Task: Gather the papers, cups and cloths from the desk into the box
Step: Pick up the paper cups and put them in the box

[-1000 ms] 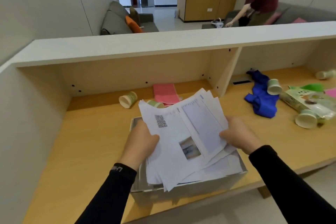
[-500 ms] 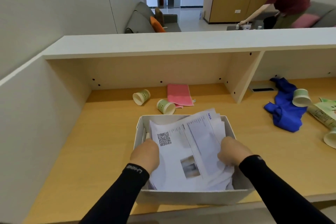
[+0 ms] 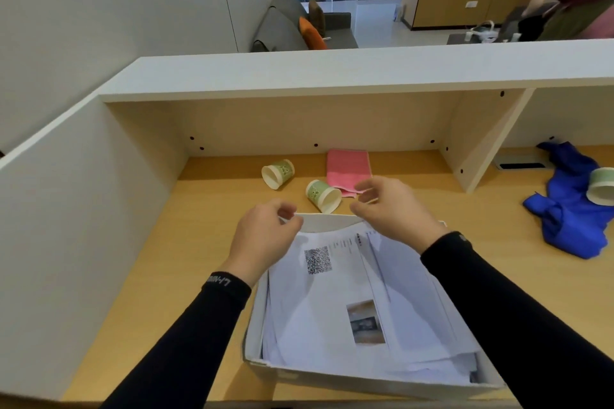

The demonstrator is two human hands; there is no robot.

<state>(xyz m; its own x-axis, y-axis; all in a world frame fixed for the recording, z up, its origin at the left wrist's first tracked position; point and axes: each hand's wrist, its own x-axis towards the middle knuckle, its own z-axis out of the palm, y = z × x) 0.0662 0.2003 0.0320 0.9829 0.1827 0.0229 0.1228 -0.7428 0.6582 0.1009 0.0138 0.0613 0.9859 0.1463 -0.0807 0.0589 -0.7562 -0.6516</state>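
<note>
The left hand (image 3: 265,237) and right hand (image 3: 395,209) hover apart, fingers loosely curled and empty, over the box (image 3: 329,222), with the papers (image 3: 332,302) inside between the wrists and a cup (image 3: 324,196) and pink cloth (image 3: 347,166) just beyond.

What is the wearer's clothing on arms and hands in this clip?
The left sleeve is long, close-fitting and black, with white lettering at the wrist, upside down to the camera. The right sleeve matches, with a small pale mark at its wrist. The left hand and right hand are bare: no gloves, rings or watch visible.
</note>
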